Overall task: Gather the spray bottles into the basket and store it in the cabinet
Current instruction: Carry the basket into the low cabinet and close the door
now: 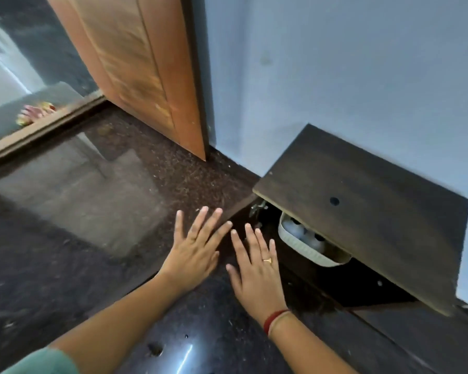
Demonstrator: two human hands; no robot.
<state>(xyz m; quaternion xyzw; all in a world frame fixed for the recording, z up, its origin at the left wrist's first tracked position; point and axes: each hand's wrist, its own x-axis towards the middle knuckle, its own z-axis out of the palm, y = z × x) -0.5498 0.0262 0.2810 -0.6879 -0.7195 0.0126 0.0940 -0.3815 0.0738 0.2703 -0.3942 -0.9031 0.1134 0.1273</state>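
Observation:
A pale plastic basket (305, 249) sits inside a low dark cabinet (335, 282), partly hidden by the dark wooden cabinet door (368, 209), which stands ajar. White rounded bottle tops (295, 229) show inside the basket. My left hand (195, 252) hovers flat with fingers spread just left of the cabinet opening. My right hand (257, 268), with a ring and a red thread at the wrist, is spread in front of the opening. Neither hand holds anything.
A tall orange wooden door (146, 71) stands open at the back, beside a blue wall (349, 76). The floor (92, 198) is dark polished stone. A wooden threshold (41, 130) runs along the left, with a colourful item (35, 113) beyond it.

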